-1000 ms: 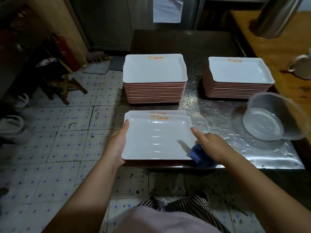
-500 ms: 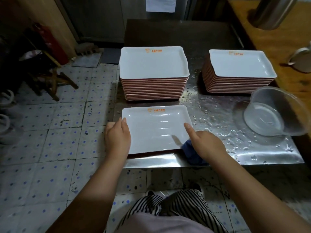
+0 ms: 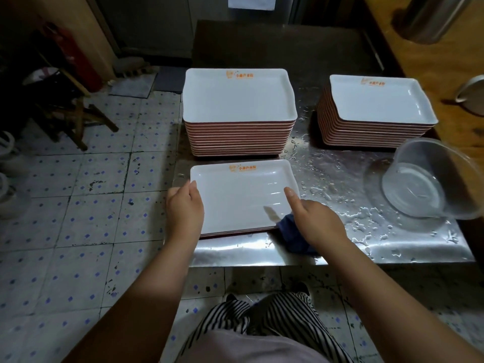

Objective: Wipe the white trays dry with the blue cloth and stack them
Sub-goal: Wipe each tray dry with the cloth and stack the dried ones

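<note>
A white tray (image 3: 241, 195) with an orange logo lies flat on a low pile near the front of the wet metal table (image 3: 340, 179). My left hand (image 3: 184, 208) grips the tray's left edge, thumb on the rim. My right hand (image 3: 314, 221) holds the bunched blue cloth (image 3: 292, 233) at the tray's front right corner, with its index finger stretched along the right rim. Behind stand two tall stacks of white trays, one in the middle (image 3: 239, 100) and one at the right (image 3: 379, 100).
A clear plastic bowl (image 3: 429, 179) lies tilted at the table's right edge. Water drops cover the metal between the stacks and the bowl. A wooden counter (image 3: 445, 61) runs along the right. Tiled floor and a wooden stool (image 3: 73, 113) lie to the left.
The tray I held raised and offset has come down flat and squared up on the tray beneath it. Both hands stayed at its edges, the cloth still in my right hand.
</note>
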